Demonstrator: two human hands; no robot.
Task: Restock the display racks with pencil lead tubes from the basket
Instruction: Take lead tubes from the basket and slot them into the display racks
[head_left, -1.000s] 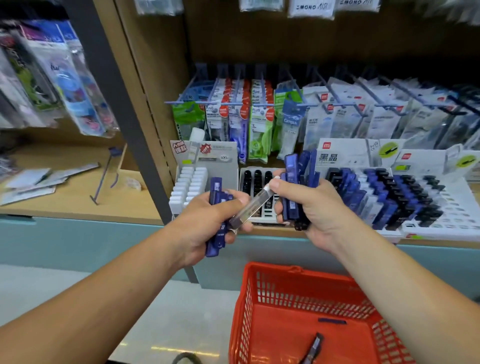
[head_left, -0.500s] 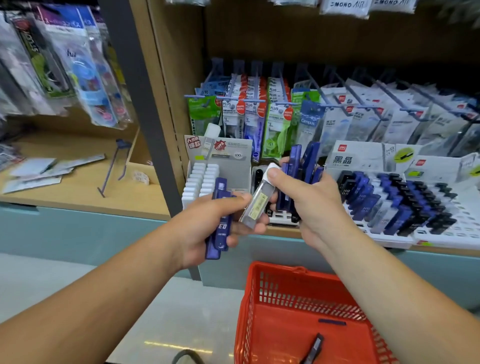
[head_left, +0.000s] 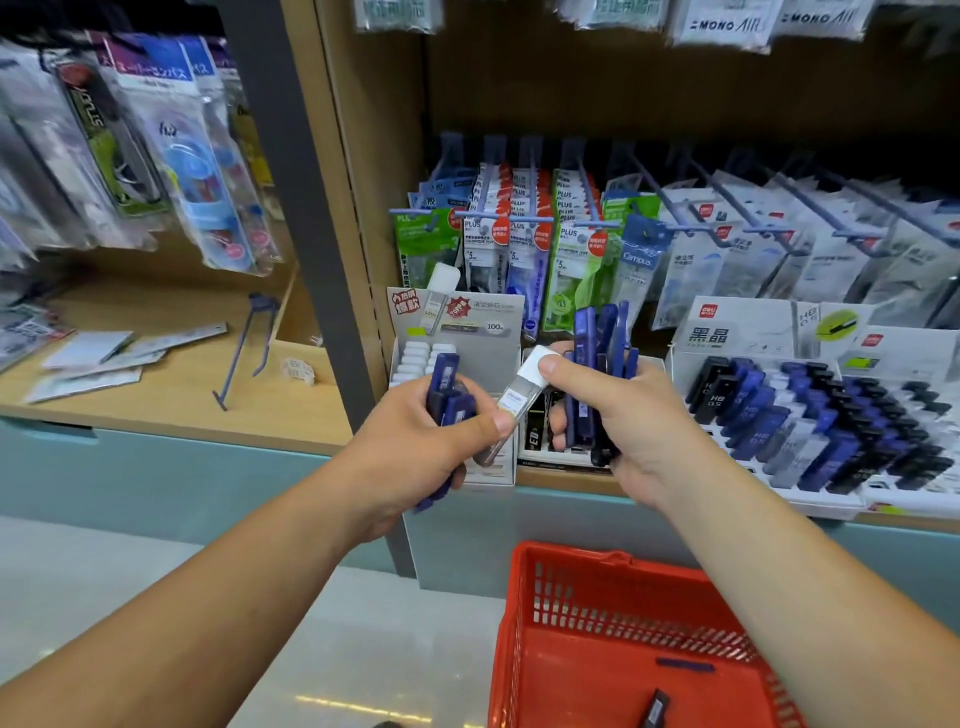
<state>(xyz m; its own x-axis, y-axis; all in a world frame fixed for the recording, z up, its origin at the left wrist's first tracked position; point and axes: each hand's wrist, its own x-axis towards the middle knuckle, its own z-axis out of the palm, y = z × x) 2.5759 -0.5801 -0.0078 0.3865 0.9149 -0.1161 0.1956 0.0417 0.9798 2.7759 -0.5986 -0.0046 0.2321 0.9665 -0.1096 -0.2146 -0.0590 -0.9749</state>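
Grip | left hand (head_left: 415, 447) clutches flat blue tubes (head_left: 444, 387) | right hand (head_left: 634, 415) grasps blue bundle (head_left: 597, 338), pinches clear white-capped tube (head_left: 522, 392)

Glossy red plastic basket (head_left: 524, 649); above it, a matt wood-look shelf (head_left: 171, 400), shiny clear film packets (head_left: 737, 260), smooth blue plastic lead tubes (head_left: 592, 374).
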